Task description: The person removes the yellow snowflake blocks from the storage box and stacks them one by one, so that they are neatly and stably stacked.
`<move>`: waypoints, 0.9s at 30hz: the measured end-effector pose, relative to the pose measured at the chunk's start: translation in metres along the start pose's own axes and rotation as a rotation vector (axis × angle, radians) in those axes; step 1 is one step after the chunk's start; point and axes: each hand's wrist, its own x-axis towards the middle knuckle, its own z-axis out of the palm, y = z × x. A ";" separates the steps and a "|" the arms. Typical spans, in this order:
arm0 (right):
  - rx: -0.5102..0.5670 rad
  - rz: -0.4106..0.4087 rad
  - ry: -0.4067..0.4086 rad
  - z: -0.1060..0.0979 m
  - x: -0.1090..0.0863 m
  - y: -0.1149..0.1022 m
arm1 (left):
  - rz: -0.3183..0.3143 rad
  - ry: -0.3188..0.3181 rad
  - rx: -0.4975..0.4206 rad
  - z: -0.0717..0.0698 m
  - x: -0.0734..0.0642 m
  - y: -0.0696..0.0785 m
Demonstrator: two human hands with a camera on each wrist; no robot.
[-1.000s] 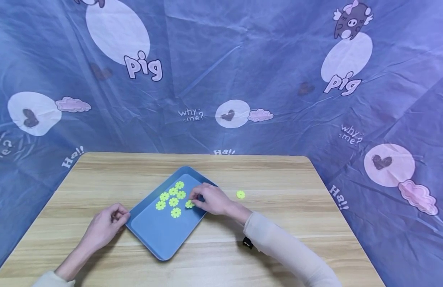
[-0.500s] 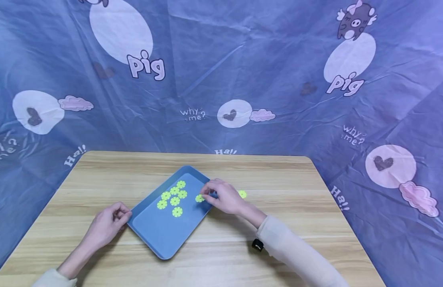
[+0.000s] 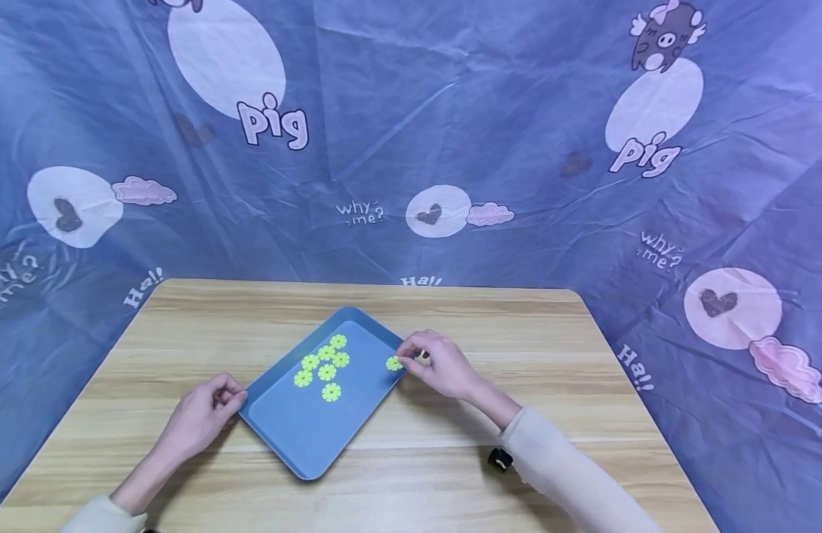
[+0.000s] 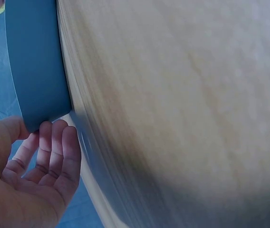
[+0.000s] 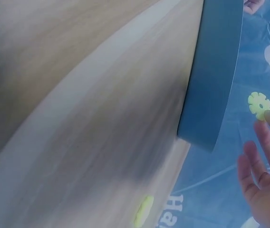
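Note:
A shallow blue tray [image 3: 297,437] lies at a slant on the wooden table. My left hand [image 3: 200,414] pinches its left corner, thumb at the rim and fingertips against the outer wall in the left wrist view. Between thumb and forefinger my right hand [image 3: 444,366] pinches a yellow-green snowflake disc [image 5: 259,105], held up above the tray's right corner. Several matching notched discs [image 3: 327,371] lie flat inside the tray, toward its far half. One more loose disc [image 5: 143,211] lies on the table by that corner; my right hand hides it in the head view.
The wooden table [image 3: 517,326] extends around the tray on all sides. Behind and beside it hangs a blue printed cloth [image 3: 357,163]. A small black object [image 3: 500,459] shows at the underside of my right sleeve.
My right hand has moved right with the pinched disc, from over the tray's interior to its right corner. My left hand stays at the left corner.

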 end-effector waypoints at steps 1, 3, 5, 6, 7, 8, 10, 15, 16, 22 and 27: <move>0.005 0.004 0.005 -0.002 -0.001 0.001 | -0.001 0.000 0.001 0.000 0.000 0.000; 0.019 0.017 0.011 -0.005 -0.003 0.003 | -0.001 -0.001 0.003 0.000 0.000 0.001; 0.029 0.031 0.019 -0.008 -0.006 0.004 | -0.003 -0.001 0.003 -0.001 -0.001 0.001; 0.031 0.037 0.026 -0.009 -0.007 0.005 | -0.005 -0.001 0.002 -0.001 -0.001 0.002; 0.033 0.040 0.034 -0.011 -0.008 0.007 | -0.005 0.000 0.004 -0.001 -0.001 0.002; 0.034 0.043 0.040 -0.012 -0.009 0.008 | -0.006 -0.001 0.003 -0.001 -0.002 0.002; 0.038 0.045 0.055 -0.015 -0.012 0.010 | -0.008 -0.002 0.005 -0.001 -0.002 0.003; 0.060 0.045 0.090 -0.021 -0.019 0.019 | -0.019 -0.010 0.003 0.000 -0.003 0.004; 0.072 0.049 0.094 -0.023 -0.021 0.020 | -0.022 -0.012 0.001 0.000 -0.003 0.005; 0.178 0.119 0.122 -0.029 -0.024 0.029 | -0.033 -0.024 0.003 -0.001 -0.002 0.006; 0.227 0.172 0.148 -0.037 -0.025 0.033 | -0.030 -0.025 0.007 -0.002 -0.002 0.006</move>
